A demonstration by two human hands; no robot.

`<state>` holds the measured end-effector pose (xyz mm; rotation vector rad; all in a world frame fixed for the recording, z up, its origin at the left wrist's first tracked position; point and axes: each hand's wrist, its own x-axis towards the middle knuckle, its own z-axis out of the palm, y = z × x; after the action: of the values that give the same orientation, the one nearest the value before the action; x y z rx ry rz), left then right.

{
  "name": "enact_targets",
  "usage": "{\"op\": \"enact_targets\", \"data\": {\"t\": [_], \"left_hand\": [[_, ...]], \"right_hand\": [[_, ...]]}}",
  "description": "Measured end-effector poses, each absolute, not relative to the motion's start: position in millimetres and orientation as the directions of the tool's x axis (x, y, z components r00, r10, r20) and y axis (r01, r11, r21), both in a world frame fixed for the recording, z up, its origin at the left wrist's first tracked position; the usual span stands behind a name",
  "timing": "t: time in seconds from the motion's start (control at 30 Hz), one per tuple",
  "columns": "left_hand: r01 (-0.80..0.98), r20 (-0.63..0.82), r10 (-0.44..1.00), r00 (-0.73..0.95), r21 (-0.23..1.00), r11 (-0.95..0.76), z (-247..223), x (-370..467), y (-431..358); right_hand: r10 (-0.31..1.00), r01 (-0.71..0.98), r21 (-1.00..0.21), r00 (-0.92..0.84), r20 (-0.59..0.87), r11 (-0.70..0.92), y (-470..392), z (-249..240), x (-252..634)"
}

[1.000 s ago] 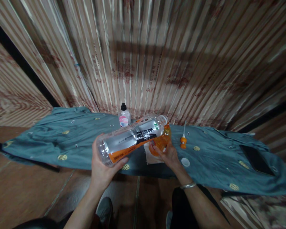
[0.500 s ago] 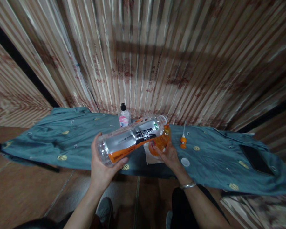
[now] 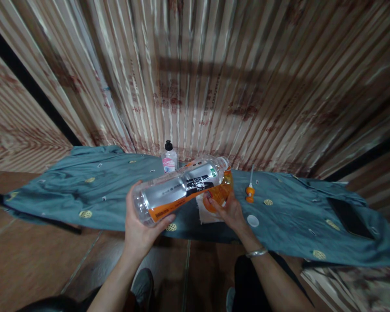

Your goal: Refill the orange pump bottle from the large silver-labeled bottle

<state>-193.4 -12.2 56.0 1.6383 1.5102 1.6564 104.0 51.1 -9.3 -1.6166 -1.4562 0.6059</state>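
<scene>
Teal cloth (image 3: 117,186), left hand (image 3: 139,232) around clear tilted bottle (image 3: 177,190), right hand (image 3: 232,213) around amber bottle (image 3: 219,192)

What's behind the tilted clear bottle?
Partly visible: the black-capped bottle and the orange bottle, gripped by the right hand. The former's base is covered; anything fully hidden can't be told.

I see a black smartphone (image 3: 349,218) lying flat on the right of the teal patterned cloth (image 3: 113,177), a clear black-capped bottle (image 3: 169,159) standing at the far side by the striped curtain (image 3: 195,86), and brown floor tiles (image 3: 48,251) at near left.
</scene>
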Motion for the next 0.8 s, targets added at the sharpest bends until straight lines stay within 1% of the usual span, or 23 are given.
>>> {"op": "enact_targets", "data": {"t": [0.07,0.2,0.37,0.63,0.8], "left_hand": [[0.407,0.486,0.832,-0.268,0.840,-0.359,56,-192,-13],[0.391,0.488,0.801,-0.346,0.851,-0.350,59,-187,-14],[0.388,0.468,0.837,-0.284,0.854,-0.347,58,-190,-13],[0.354,0.468,0.801,-0.374,0.870,-0.343,67,-177,-14],[0.354,0.448,0.818,-0.359,0.877,-0.325,68,-177,-15]], "right_hand": [[0.966,0.544,-0.838,0.189,0.178,0.047,53,-11,106],[0.962,0.552,-0.833,0.213,0.170,0.025,53,-11,104],[0.958,0.556,-0.831,0.217,0.188,0.037,49,-7,101],[0.961,0.532,-0.845,0.208,0.182,0.045,48,-4,101],[0.955,0.535,-0.844,0.227,0.190,0.041,48,-3,100]]}}
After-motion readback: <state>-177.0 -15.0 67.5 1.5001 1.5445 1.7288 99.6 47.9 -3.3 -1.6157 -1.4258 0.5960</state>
